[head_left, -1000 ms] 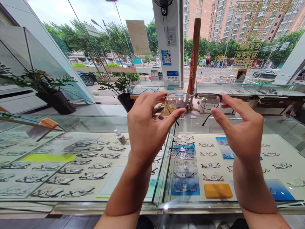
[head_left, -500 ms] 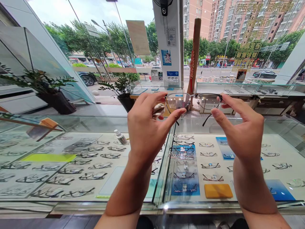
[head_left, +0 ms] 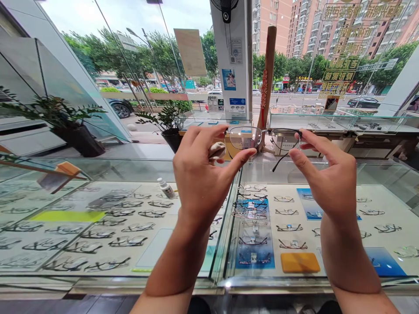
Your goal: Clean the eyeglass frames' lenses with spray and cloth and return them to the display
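A pair of glasses (head_left: 282,138) with a thin dark and silver frame is held up above the glass counter, lenses facing me. My left hand (head_left: 203,174) grips its left end with the fingertips, the thumb near the lower rim. A crumpled whitish cloth (head_left: 217,151) is tucked in the same hand's curled fingers. At the other end, my right hand (head_left: 330,174) pinches the dark hinge corner between thumb and fingers. One temple hangs down beside the right lens; the other is mostly hidden behind my left hand.
Below lies the glass display counter (head_left: 225,279) with rows of eyeglass frames. On it stands a small white bottle (head_left: 166,188). An orange case (head_left: 300,262) lies near the front edge. Beyond are potted plants (head_left: 166,120), a wooden post (head_left: 268,74) and another display case (head_left: 310,120).
My right hand has shifted slightly left, and the right end of the glasses has moved with it. The glasses are turned a little, and the hanging temple has swung left.
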